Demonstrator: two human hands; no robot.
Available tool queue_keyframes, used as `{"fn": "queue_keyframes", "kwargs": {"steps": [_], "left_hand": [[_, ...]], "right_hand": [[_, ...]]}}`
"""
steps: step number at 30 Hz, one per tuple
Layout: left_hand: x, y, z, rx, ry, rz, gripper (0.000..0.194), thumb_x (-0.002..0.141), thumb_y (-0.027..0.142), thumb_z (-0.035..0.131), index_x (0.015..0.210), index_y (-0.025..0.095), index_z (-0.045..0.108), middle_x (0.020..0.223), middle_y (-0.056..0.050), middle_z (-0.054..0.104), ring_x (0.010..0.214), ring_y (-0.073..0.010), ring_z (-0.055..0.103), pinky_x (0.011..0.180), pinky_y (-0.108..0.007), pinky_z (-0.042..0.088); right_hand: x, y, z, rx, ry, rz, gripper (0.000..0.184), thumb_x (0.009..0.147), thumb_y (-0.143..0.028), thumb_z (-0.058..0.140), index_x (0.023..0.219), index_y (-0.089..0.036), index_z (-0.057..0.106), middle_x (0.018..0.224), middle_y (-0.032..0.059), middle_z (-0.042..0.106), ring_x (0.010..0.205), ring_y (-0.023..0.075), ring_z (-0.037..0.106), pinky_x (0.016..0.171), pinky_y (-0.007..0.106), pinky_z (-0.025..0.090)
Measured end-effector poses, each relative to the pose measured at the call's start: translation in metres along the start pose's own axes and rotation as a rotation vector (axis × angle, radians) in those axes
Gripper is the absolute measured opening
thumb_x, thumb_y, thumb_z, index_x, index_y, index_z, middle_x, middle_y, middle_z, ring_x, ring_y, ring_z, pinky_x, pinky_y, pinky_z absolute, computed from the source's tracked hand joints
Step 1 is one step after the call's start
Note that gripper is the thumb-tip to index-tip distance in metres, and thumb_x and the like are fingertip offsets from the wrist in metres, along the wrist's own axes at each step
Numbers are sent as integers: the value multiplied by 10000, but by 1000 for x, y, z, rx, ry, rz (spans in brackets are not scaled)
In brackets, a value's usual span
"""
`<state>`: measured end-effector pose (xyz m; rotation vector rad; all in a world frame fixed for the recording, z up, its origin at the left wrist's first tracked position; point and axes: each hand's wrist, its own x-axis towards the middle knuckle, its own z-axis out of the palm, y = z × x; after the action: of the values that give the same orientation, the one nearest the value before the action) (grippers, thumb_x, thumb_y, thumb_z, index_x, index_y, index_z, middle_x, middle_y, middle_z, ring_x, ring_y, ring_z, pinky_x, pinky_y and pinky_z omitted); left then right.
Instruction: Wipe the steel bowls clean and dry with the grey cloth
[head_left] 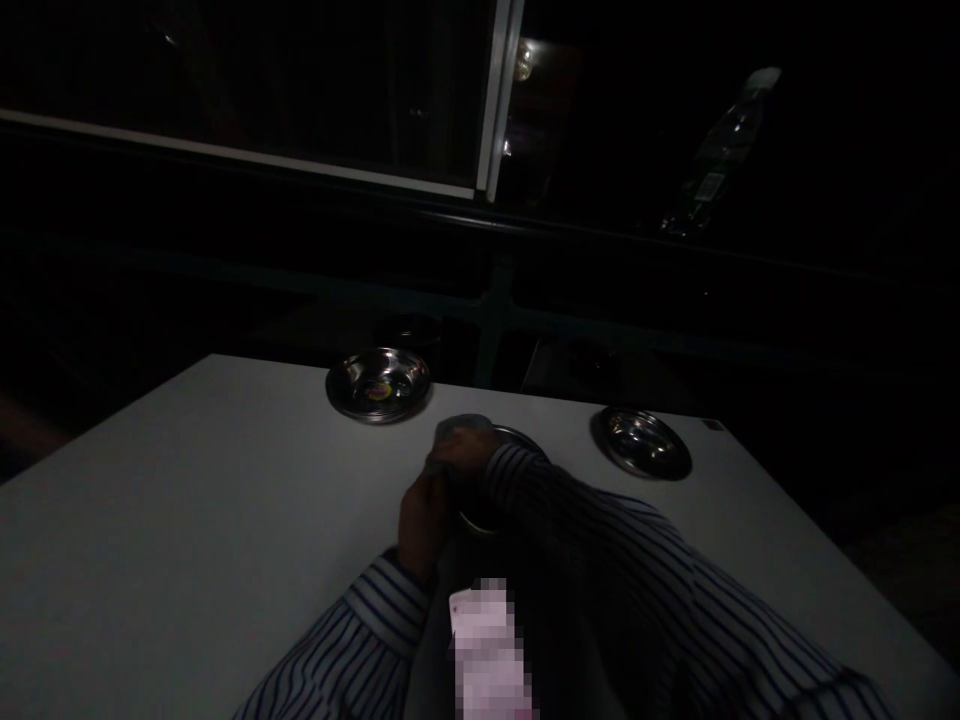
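The scene is very dark. My left hand rests on the white table, fingers curled against the side of a steel bowl in front of me. My right hand, in a striped sleeve, reaches over that bowl and grips a greyish cloth-like thing at its near rim. Most of the bowl is hidden by my arms. What the left fingers hold, if anything, is hidden in shadow.
Two more steel bowls stand on the table: one at the back centre, one at the right. A pale card hangs at my chest. A plastic bottle stands in the dark behind; window frame above.
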<state>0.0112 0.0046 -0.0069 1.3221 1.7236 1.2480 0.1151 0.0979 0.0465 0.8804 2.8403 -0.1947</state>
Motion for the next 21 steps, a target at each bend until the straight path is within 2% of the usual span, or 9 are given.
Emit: {"fn": "queue_keyframes", "kwargs": {"steps": [2, 4, 6, 9, 11, 14, 17, 19, 21], "left_hand": [[1, -2, 0, 14, 16, -16, 336, 794, 331, 374, 771, 125, 638, 739, -122, 689, 665, -218, 610, 603, -319, 444], [0, -2, 0, 4, 1, -15, 348, 797, 343, 379, 798, 115, 642, 762, -127, 692, 678, -216, 617, 605, -313, 448], [-1, -1, 1, -22, -26, -2, 373, 803, 373, 386, 868, 115, 647, 819, -126, 700, 723, -217, 630, 627, -309, 459], [-2, 1, 3, -54, -46, 17, 401, 811, 399, 386, 952, 125, 643, 900, -124, 702, 806, -222, 636, 679, -314, 469], [-2, 2, 3, -57, -52, 23, 401, 812, 397, 385, 948, 124, 645, 901, -127, 702, 809, -225, 636, 690, -321, 469], [0, -1, 2, -42, -43, 24, 377, 807, 387, 393, 899, 128, 651, 856, -123, 702, 762, -225, 632, 667, -328, 464], [1, -4, 1, -20, -18, 9, 354, 802, 383, 397, 818, 134, 649, 761, -112, 696, 677, -218, 618, 612, -327, 456], [1, -5, 1, -26, -21, 6, 369, 809, 393, 387, 829, 133, 648, 758, -113, 696, 669, -216, 618, 604, -323, 457], [1, -4, 1, -46, -39, 15, 392, 816, 410, 382, 897, 134, 648, 824, -120, 703, 725, -219, 631, 633, -320, 465]], "right_hand": [[8, -11, 2, 16, -8, -39, 292, 807, -171, 508, 1057, -277, 615, 1161, -37, 604, 1022, 129, 527, 891, 215, 352], [6, -9, 0, 17, -2, -9, 324, 825, -167, 477, 1102, -290, 591, 1197, -34, 582, 1045, 144, 519, 891, 242, 362], [-5, 4, -4, 2, 7, 76, 332, 839, -172, 448, 1122, -285, 582, 1189, 1, 587, 1060, 183, 518, 880, 296, 381], [-23, 25, -10, -32, 7, 239, 314, 850, -227, 430, 1116, -274, 590, 1082, 73, 633, 989, 247, 562, 786, 368, 435], [-27, 27, -12, -51, 4, 299, 308, 849, -243, 429, 1105, -245, 600, 1011, 112, 649, 932, 269, 585, 729, 383, 451], [-16, 9, -10, -55, -4, 223, 287, 841, -199, 446, 1068, -229, 619, 1041, 89, 646, 974, 237, 570, 789, 345, 438], [-2, -9, -6, -32, -6, 83, 277, 835, -207, 485, 1057, -315, 609, 1166, -34, 597, 1041, 155, 528, 861, 247, 397], [-2, -6, -5, -30, 1, 82, 287, 841, -225, 481, 1081, -338, 592, 1188, -50, 582, 1048, 151, 523, 862, 247, 397], [-11, 9, -6, -41, 9, 164, 300, 851, -240, 461, 1114, -319, 581, 1152, -1, 605, 1022, 191, 544, 833, 299, 420]]}}
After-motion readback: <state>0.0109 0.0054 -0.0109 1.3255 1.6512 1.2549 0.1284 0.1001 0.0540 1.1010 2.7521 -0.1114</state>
